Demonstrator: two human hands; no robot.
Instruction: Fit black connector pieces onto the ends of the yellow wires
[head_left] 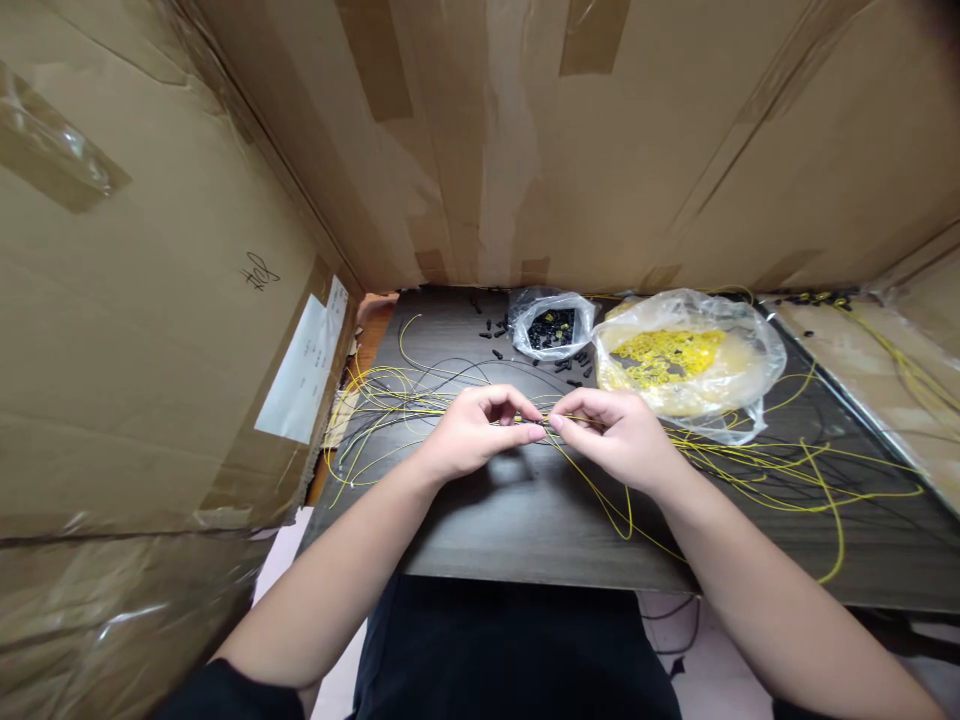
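Note:
Near the middle of the dark table, my left hand (484, 428) pinches something small and dark between thumb and forefinger, too small to name. Right beside it, my right hand (611, 432) pinches a thin yellow wire (592, 487), and the fingertips of both hands nearly meet. The wire loops down towards the table's front edge. Many yellow and black wires (382, 400) run under and behind both hands, spreading left and right. Behind the hands stands an open clear bag of small black parts (551, 328), with several loose black pieces around it.
A larger clear bag with small yellow parts (671, 355) lies behind my right hand. Cardboard walls (480, 150) enclose the back and left of the table (480, 540). More yellow wires and black pieces lie on cardboard at the far right.

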